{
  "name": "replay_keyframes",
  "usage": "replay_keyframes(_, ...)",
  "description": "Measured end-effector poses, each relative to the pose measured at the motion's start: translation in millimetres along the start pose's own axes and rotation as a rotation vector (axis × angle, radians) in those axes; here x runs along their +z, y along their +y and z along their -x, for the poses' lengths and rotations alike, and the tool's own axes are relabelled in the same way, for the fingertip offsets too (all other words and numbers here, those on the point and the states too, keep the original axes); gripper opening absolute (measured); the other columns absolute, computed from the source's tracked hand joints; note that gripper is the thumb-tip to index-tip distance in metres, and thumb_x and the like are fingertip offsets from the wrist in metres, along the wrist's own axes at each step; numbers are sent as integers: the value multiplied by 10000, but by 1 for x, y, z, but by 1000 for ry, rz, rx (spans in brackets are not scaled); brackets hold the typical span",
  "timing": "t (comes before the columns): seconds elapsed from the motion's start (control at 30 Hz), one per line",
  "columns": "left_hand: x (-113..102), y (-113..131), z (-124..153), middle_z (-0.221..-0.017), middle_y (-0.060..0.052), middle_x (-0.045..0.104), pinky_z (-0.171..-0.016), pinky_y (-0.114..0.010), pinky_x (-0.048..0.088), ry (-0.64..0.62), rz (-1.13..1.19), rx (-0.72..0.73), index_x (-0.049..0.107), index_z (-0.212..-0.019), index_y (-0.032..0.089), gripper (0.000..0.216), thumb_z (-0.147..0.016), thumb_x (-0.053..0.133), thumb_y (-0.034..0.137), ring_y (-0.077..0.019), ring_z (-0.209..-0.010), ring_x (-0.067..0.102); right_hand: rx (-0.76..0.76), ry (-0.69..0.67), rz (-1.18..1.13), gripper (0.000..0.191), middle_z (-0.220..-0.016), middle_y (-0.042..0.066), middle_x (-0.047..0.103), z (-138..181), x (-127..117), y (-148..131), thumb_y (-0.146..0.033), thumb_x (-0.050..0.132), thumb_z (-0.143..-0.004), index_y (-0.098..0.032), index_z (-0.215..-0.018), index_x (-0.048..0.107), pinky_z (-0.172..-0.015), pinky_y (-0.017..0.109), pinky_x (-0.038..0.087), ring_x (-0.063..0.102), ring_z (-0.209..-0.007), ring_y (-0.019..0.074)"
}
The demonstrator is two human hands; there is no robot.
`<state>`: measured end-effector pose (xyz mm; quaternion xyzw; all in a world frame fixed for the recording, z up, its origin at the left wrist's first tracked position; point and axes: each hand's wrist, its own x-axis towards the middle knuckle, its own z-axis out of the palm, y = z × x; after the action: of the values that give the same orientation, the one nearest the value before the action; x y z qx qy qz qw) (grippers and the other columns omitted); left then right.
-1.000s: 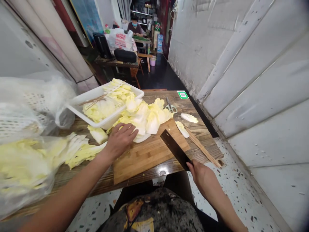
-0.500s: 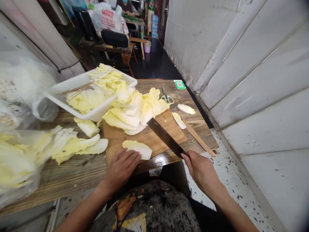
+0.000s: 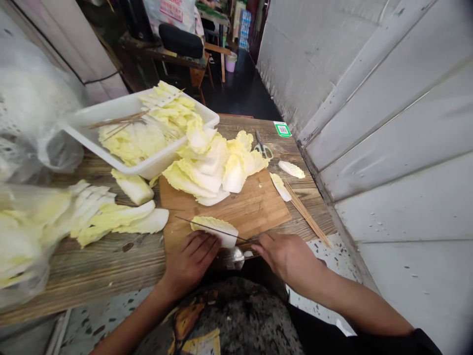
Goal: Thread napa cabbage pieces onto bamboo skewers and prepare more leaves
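A pale cabbage leaf lies near the front edge of the wooden cutting board. My left hand presses its near side down, fingers together and curled. My right hand grips the handle of a kitchen knife. Seen nearly edge-on, the blade stretches lengthwise across the leaf, just ahead of my left fingertips; whether it has cut in, I cannot tell. Behind, a pile of cabbage leaves covers the far part of the board.
A white plastic tub of leaves and skewers stands at the back left. Scissors, two small leaves and a bundle of skewers lie on the right. More cabbage and plastic bags occupy the left.
The knife has moved left and turned, from right of the leaf with its flat side showing to edge-on across the leaf. My left hand stays on the leaf. The view has tilted down slightly.
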<state>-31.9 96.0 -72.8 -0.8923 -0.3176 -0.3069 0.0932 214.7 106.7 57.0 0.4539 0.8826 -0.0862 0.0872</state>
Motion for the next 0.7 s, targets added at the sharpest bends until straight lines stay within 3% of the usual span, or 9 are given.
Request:
replay_keyframes(0.27, 1, -2, 2, -1018, -104, 727, -942, -424, 463, 9, 8, -14, 651, -1099, 113, 286, -903, 446, 73, -238, -990, 609, 6, -114, 2, 350, -793, 63, 702, -10, -8, 5, -380, 347, -1032, -157, -944, 602, -524, 297, 313, 670, -671, 203)
replay_keyframes(0.53, -1, -1, -2, -1002, -109, 733, -916, -409, 460, -10, 8, -18, 645, -1095, 102, 287, -898, 438, 74, -242, -974, 613, -36, -68, 28, 347, -762, 66, 700, -12, -3, 9, -371, 352, -1030, -154, -939, 606, -514, 289, 351, 664, -632, 206)
replay_keyframes(0.7, -2, -3, 0, -1007, -102, 730, -925, -402, 441, -8, 12, -31, 644, -1096, 112, 286, -901, 436, 80, -238, -962, 612, 1, -101, 72, 330, -743, 88, 699, -22, -5, -7, -354, 390, -1017, -148, -892, 615, -510, 273, 395, 671, -628, 205)
